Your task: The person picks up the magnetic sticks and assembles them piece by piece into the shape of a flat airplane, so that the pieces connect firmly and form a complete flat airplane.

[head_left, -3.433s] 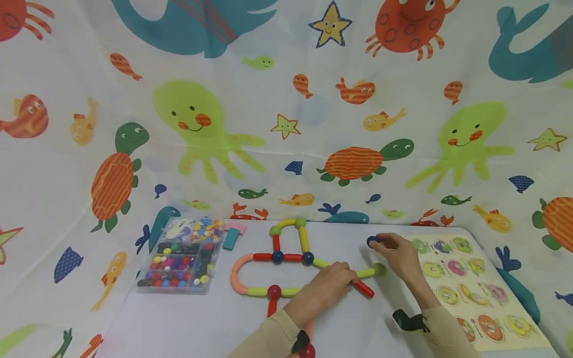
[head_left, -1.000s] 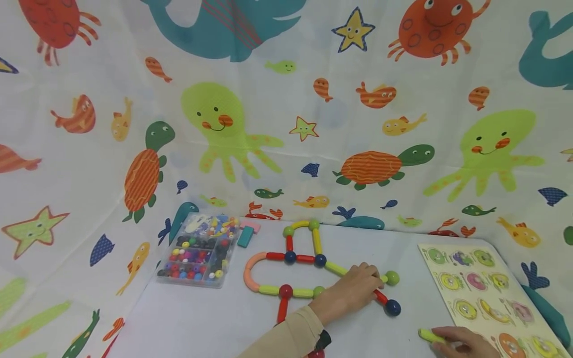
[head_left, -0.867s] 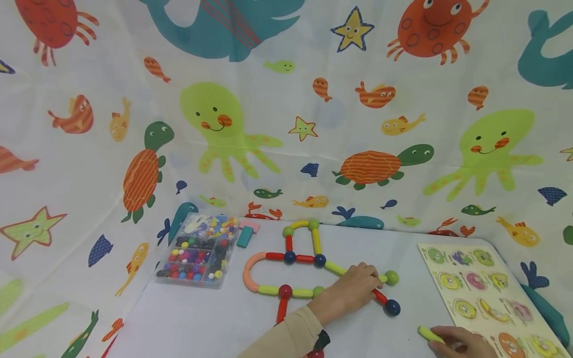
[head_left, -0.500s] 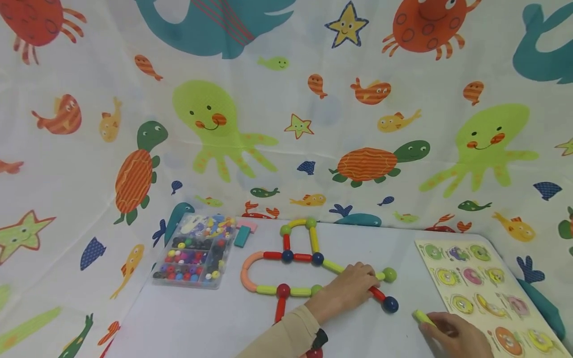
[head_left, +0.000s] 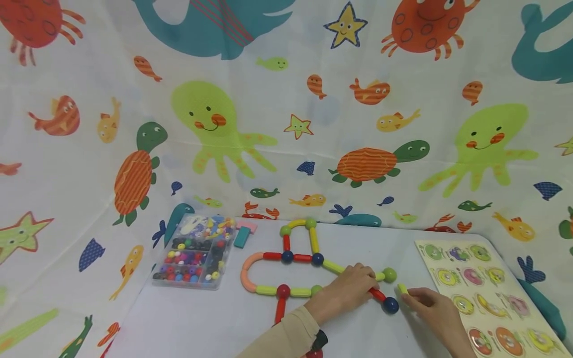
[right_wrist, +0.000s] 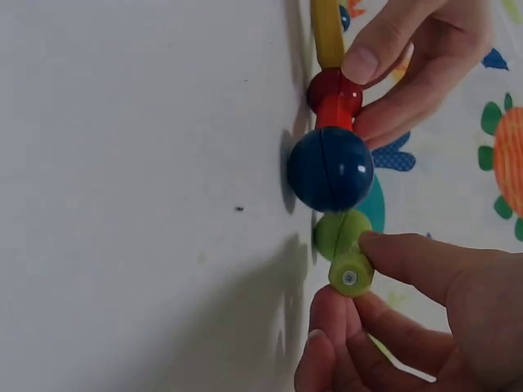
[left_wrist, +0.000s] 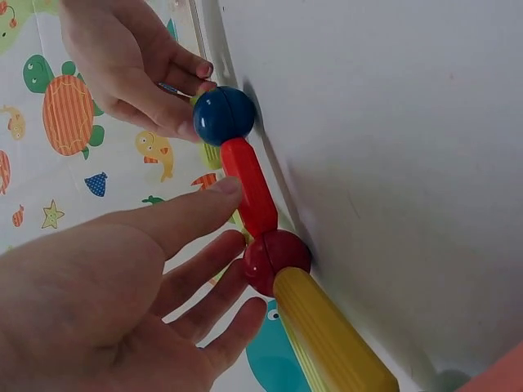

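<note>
A flat figure of coloured rods and balls (head_left: 286,257) lies on the white table. My left hand (head_left: 368,287) rests on its right end, thumb and fingers pinching about the red rod (left_wrist: 250,186) beside the red ball (left_wrist: 276,260). A blue ball (head_left: 390,305) caps that red rod's free end. My right hand (head_left: 406,294) pinches a short yellow-green rod (head_left: 402,288). In the right wrist view that rod's end (right_wrist: 351,276) sits just below a green ball (right_wrist: 341,231) and next to the blue ball (right_wrist: 329,169). I cannot tell whether it touches either ball.
A clear box of beads (head_left: 192,253) stands at the left, with a teal block (head_left: 243,237) and a pink block (head_left: 247,226) beside it. A peg puzzle board (head_left: 492,278) lies along the table's right edge. A sea-animal printed cloth hangs behind.
My right hand came up from the lower right corner with the yellow-green rod, toward the blue ball. Earlier it set that ball on the red rod. The left hand stayed.
</note>
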The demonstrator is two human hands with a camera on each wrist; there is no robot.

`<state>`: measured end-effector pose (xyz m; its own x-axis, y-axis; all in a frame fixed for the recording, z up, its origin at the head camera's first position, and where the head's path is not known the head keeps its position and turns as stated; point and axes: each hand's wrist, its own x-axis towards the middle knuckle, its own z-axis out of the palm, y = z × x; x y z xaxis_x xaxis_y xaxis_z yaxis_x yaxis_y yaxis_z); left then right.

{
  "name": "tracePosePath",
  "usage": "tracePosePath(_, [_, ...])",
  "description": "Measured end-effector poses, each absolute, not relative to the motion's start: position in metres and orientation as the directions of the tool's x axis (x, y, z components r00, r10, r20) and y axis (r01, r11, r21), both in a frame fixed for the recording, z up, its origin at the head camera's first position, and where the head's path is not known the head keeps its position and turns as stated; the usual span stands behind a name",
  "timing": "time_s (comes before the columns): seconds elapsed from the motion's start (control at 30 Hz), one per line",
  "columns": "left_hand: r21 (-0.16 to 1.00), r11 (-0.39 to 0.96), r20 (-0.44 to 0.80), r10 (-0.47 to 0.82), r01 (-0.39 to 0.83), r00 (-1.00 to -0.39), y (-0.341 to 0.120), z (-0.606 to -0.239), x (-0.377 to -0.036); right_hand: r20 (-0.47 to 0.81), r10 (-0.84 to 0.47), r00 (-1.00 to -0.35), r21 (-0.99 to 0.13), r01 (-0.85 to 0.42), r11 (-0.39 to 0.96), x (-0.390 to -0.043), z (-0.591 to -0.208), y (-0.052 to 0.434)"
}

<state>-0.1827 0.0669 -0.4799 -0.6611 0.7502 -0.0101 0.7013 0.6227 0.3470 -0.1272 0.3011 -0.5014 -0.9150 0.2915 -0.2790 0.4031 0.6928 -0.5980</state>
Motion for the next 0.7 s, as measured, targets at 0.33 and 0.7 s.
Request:
tracePosePath(0.33, [0.322, 0.634, -0.021, 0.747, 0.703, -0.664, 0.069, -0.479, -0.182, -0.305, 0.283, -0.909, -0.61, 0.415, 0.675, -0.138, -0.504, 0.293])
tracePosePath(0.7, [0.316, 0.631, -0.02, 0.751, 0.709, -0.66, 0.068, -0.48, -0.184, -0.331, 0.269, -0.904, -0.638, 0.425, 0.643, -0.142, -0.505, 0.286])
